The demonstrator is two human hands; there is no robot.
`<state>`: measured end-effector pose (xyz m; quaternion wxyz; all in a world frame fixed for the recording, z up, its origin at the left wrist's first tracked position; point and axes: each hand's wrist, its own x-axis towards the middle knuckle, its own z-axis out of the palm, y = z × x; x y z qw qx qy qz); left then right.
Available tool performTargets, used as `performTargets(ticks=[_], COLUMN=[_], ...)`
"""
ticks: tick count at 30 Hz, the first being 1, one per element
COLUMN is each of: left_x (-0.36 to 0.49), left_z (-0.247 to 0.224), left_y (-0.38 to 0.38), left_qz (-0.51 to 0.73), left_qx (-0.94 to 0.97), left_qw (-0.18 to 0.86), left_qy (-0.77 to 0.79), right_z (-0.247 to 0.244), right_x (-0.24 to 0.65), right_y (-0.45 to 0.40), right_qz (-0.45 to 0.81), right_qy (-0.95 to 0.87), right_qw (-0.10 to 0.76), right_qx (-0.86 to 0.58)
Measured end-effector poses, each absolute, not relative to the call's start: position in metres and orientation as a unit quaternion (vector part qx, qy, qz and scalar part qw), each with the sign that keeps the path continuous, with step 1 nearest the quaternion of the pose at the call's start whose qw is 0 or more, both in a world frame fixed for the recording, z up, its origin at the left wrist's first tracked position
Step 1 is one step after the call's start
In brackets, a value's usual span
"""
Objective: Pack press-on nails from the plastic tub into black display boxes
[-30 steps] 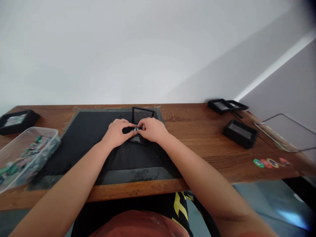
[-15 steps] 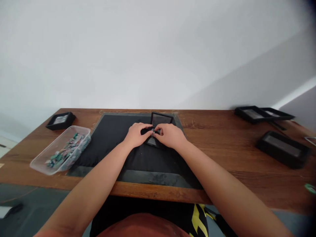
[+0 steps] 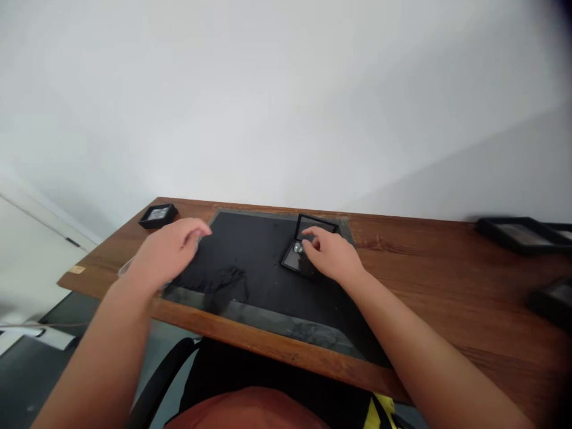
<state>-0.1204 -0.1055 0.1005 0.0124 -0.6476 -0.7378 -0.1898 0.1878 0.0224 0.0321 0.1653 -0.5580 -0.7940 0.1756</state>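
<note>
My right hand [image 3: 333, 253] is over an open black hinged case [image 3: 294, 260] on the dark mat. Its thumb and index finger are apart, beside a small shiny, clear round piece [image 3: 298, 246] inside the case. I cannot tell whether the thumb touches that piece. The other fingers are curled under. My left hand [image 3: 167, 250] is raised over the clear plastic container [image 3: 125, 268] at the left, slightly blurred. Its index finger and thumb are a little apart, with nothing visible between them. Most of the container and its contents are hidden by this hand and forearm.
The black mat [image 3: 250, 250] lies on a wooden table [image 3: 415, 268]. A small black box [image 3: 158, 215] stands at the far left corner. At the right are a black framed tray [image 3: 521, 233] and a dark box [image 3: 554, 301]. A pale wall rises behind.
My left hand has left the case and moved left over the plastic container. My right hand has stayed by the case, its fingers slightly off the round piece. The view has turned left.
</note>
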Motion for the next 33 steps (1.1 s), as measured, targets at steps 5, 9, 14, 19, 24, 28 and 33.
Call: performTargets(ticks=[5, 9, 14, 19, 24, 28, 33], left_x=[-0.213, -0.227, -0.224, -0.233, -0.226, -0.225, -0.237], left_z=[0.074, 0.048, 0.044, 0.055, 0.06, 0.06, 0.06], left_y=[-0.132, -0.121, -0.109, -0.111, -0.115, -0.119, -0.128], left_qz=[-0.13, -0.025, 0.001, -0.027, -0.096, -0.111, -0.158], left_qx=[-0.551, -0.56, -0.552, -0.545, -0.541, -0.535, -0.535], left_qw=[-0.041, -0.069, -0.049, -0.039, -0.063, -0.049, -0.058], left_qy=[-0.824, -0.826, -0.832, -0.837, -0.833, -0.836, -0.828], right_z=[0.034, 0.03, 0.028, 0.032, 0.033, 0.034, 0.036], right_x=[0.187, 0.19, 0.194, 0.195, 0.192, 0.192, 0.192], right_y=[0.019, 0.022, 0.025, 0.024, 0.021, 0.019, 0.02], right_qz=[0.202, 0.224, 0.198, 0.178, 0.148, 0.146, 0.149], right_qy=[-0.778, -0.786, -0.802, -0.811, -0.837, -0.841, -0.839], right_qw=[0.24, 0.265, 0.27, 0.264, 0.23, 0.225, 0.214], right_qx=[-0.545, -0.512, -0.495, -0.492, -0.474, -0.47, -0.477])
